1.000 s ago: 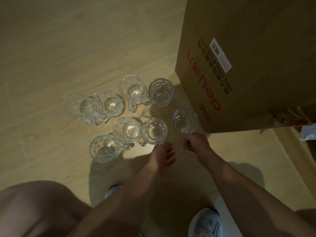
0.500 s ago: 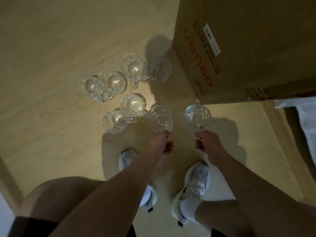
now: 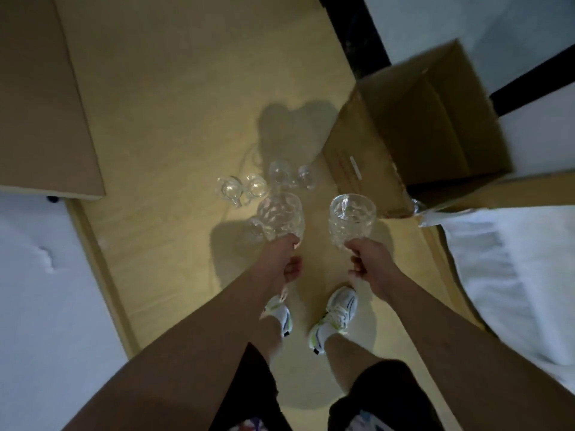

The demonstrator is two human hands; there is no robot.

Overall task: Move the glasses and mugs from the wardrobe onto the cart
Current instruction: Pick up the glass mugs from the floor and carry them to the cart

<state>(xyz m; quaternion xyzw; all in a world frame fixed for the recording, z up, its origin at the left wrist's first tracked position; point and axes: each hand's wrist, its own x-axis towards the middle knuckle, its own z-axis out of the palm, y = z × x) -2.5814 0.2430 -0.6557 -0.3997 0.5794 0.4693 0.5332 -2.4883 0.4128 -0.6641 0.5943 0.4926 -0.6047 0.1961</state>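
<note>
One dimpled glass mug [image 3: 280, 219] in left grip [image 3: 285, 259], another mug [image 3: 351, 219] in right grip [image 3: 367, 262].

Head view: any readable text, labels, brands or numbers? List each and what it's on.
None readable.
White label strip on the side of the cardboard box: too small and blurred to read.
No print visible on the mugs held in the left hand and right hand, nor on the shoes.
</note>
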